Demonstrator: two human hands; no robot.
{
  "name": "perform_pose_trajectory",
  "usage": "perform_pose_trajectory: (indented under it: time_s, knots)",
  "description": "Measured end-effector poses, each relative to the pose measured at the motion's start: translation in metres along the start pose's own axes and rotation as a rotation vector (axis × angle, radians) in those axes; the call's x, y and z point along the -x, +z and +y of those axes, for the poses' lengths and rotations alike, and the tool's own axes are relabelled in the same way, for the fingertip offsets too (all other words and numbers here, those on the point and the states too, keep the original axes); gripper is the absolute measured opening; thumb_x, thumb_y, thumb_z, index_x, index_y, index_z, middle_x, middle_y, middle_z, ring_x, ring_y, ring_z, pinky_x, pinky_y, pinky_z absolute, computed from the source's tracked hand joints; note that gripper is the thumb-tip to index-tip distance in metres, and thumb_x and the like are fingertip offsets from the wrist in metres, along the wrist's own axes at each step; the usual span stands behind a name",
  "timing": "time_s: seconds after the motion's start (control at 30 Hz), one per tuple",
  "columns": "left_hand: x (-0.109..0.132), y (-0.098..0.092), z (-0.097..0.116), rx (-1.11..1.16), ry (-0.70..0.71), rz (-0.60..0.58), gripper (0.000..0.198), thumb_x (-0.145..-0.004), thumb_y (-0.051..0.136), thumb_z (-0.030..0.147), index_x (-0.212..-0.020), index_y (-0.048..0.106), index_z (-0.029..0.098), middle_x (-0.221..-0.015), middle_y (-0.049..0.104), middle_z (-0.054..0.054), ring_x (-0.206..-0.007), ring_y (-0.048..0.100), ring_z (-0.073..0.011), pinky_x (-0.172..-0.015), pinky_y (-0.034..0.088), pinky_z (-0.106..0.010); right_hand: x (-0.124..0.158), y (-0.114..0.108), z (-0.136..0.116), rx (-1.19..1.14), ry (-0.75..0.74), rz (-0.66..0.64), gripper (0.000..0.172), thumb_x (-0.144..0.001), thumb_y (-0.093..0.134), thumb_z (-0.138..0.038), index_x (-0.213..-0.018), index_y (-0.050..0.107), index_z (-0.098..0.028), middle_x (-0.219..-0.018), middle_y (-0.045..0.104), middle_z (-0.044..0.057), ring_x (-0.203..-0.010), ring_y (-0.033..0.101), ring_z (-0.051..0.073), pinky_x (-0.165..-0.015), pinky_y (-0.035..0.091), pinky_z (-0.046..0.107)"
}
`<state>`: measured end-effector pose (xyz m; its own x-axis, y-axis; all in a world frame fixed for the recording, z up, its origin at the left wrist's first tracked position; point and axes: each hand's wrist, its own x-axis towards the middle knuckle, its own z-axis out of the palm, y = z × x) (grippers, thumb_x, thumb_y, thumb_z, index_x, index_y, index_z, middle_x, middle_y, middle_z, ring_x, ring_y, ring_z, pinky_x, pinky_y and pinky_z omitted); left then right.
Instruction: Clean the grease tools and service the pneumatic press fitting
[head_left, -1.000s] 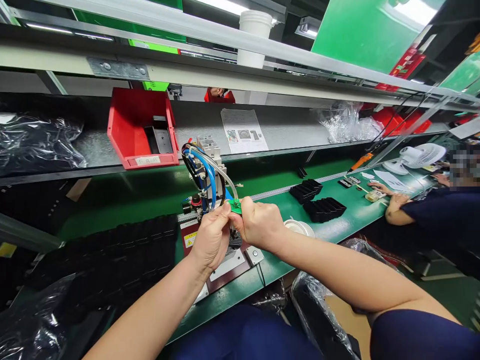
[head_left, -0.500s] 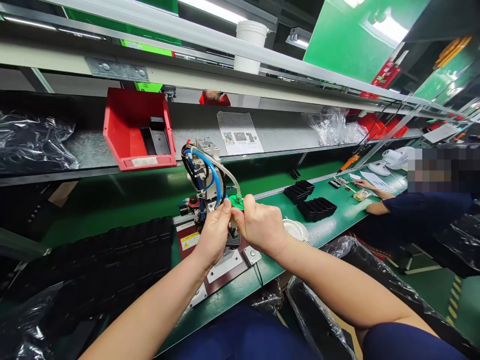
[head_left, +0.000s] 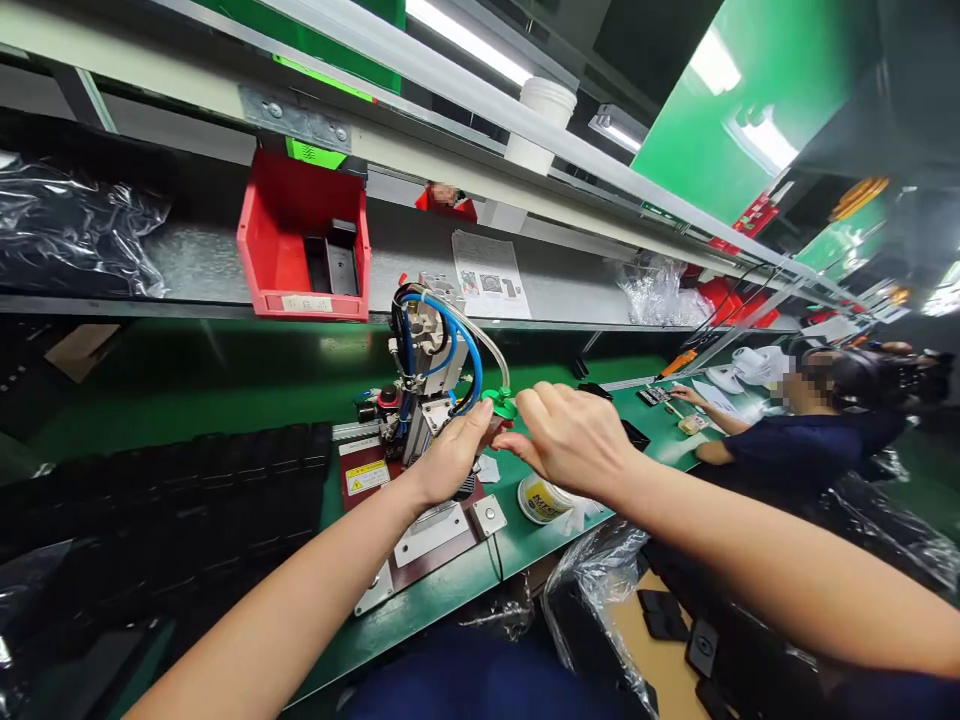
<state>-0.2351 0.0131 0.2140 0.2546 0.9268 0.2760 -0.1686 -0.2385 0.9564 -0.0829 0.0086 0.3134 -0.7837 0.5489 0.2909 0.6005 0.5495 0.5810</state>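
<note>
A small green cap (head_left: 499, 403) with a clear tube rising from it sits between my two hands, in front of a bench machine (head_left: 435, 345) with blue and black hoses. My left hand (head_left: 456, 455) grips the cap's left side, thumb on top. My right hand (head_left: 574, 435) is just right of the cap, its fingers curled and its thumb pointing left; what lies inside the curl is hidden. Something reddish shows below the cap. Under my hands is the machine's dark red base (head_left: 431, 555).
A red bin (head_left: 307, 300) with black parts and a printed sheet (head_left: 491, 275) stand on the shelf. A labelled white tub (head_left: 541, 498) is on the green bench. Black trays (head_left: 202, 520) lie left. A person (head_left: 795, 430) sits at the right.
The view has turned right and tilted. My right hand has moved slightly away from my left, and its thumb is now extended. The white tub has come into fuller view.
</note>
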Motion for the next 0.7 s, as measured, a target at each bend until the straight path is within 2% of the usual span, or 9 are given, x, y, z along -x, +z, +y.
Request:
perform_pose_trajectory:
  time_s: [0.1,0.17,0.23,0.3,0.37,0.43,0.47,0.6,0.7]
  knots:
    - [0.001,0.001,0.0,-0.016,0.003,-0.019,0.052,-0.094,0.026,0.058,-0.071,0.051,0.019,-0.078,0.055,-0.002,-0.081,0.05,-0.017,-0.085,0.04,-0.033,-0.008,-0.023,0.02,0.093,-0.31,0.186,0.031,-0.097,0.039,-0.033,-0.1,0.061,-0.011,-0.1,0.065,0.013,-0.085,0.056,0.021,-0.069,0.038,0.032]
    - [0.002,0.0,0.001,-0.012,0.016,-0.036,0.052,-0.094,0.022,0.056,-0.071,0.051,0.019,-0.081,0.055,-0.003,-0.083,0.05,-0.0177,-0.085,0.04,-0.033,-0.022,-0.036,0.029,0.184,-0.562,0.185,0.028,-0.094,0.041,-0.021,-0.112,0.06,-0.009,-0.118,0.06,0.014,-0.109,0.05,0.025,-0.083,0.04,0.037]
    - [0.003,-0.002,0.002,-0.027,0.046,-0.058,0.045,-0.094,0.026,0.05,-0.073,0.051,0.019,-0.083,0.055,-0.004,-0.085,0.05,-0.0183,-0.084,0.041,-0.033,-0.039,-0.047,0.032,0.283,-0.784,0.049,0.031,-0.09,0.041,-0.015,-0.114,0.061,-0.009,-0.121,0.059,0.014,-0.122,0.039,0.027,-0.092,0.036,0.043]
    - [0.005,-0.004,0.004,-0.071,0.071,-0.088,0.027,-0.089,0.038,0.039,-0.077,0.052,0.019,-0.083,0.055,-0.003,-0.084,0.051,-0.0186,-0.08,0.042,-0.033,-0.057,-0.057,0.028,0.374,-0.903,-0.199,0.032,-0.088,0.041,-0.014,-0.111,0.064,-0.013,-0.115,0.062,0.012,-0.124,0.034,0.028,-0.095,0.033,0.048]
    - [0.007,-0.005,0.005,-0.141,0.087,-0.09,0.008,-0.079,0.048,0.027,-0.081,0.052,0.02,-0.083,0.057,-0.002,-0.082,0.052,-0.0187,-0.079,0.042,-0.032,-0.071,-0.067,0.019,0.432,-0.933,-0.482,0.032,-0.086,0.042,-0.012,-0.104,0.068,-0.017,-0.107,0.064,0.01,-0.119,0.036,0.028,-0.095,0.029,0.048]
    - [0.008,-0.003,0.006,-0.203,0.103,-0.045,0.013,-0.071,0.051,0.02,-0.084,0.051,0.022,-0.083,0.059,0.0,-0.08,0.055,-0.0188,-0.079,0.043,-0.033,-0.08,-0.075,0.01,0.418,-0.909,-0.677,0.034,-0.084,0.041,-0.008,-0.095,0.07,-0.021,-0.099,0.065,0.007,-0.111,0.04,0.026,-0.094,0.027,0.046]
    - [0.009,-0.002,0.005,-0.227,0.111,-0.014,0.016,-0.07,0.051,0.019,-0.086,0.052,0.022,-0.084,0.06,0.0,-0.08,0.057,-0.0188,-0.081,0.044,-0.033,-0.083,-0.078,0.006,0.388,-0.88,-0.725,0.035,-0.084,0.041,-0.005,-0.09,0.07,-0.022,-0.095,0.065,0.006,-0.108,0.041,0.024,-0.094,0.027,0.045]
    - [0.004,0.006,0.002,-0.291,0.163,0.082,0.024,-0.071,0.054,0.019,-0.094,0.056,0.023,-0.086,0.063,-0.002,-0.079,0.06,-0.0205,-0.083,0.046,-0.035,-0.088,-0.079,0.002,0.25,-0.762,-0.738,0.032,-0.082,0.045,0.002,-0.075,0.066,-0.021,-0.08,0.063,0.003,-0.09,0.047,0.019,-0.089,0.029,0.038]
    - [-0.004,0.008,-0.001,-0.317,0.221,0.087,0.022,-0.073,0.057,0.021,-0.094,0.06,0.023,-0.088,0.065,-0.003,-0.082,0.061,-0.0225,-0.085,0.046,-0.035,-0.091,-0.074,0.007,0.174,-0.768,-0.717,0.026,-0.082,0.05,0.001,-0.067,0.061,-0.018,-0.064,0.057,-0.001,-0.071,0.047,0.015,-0.084,0.031,0.034]
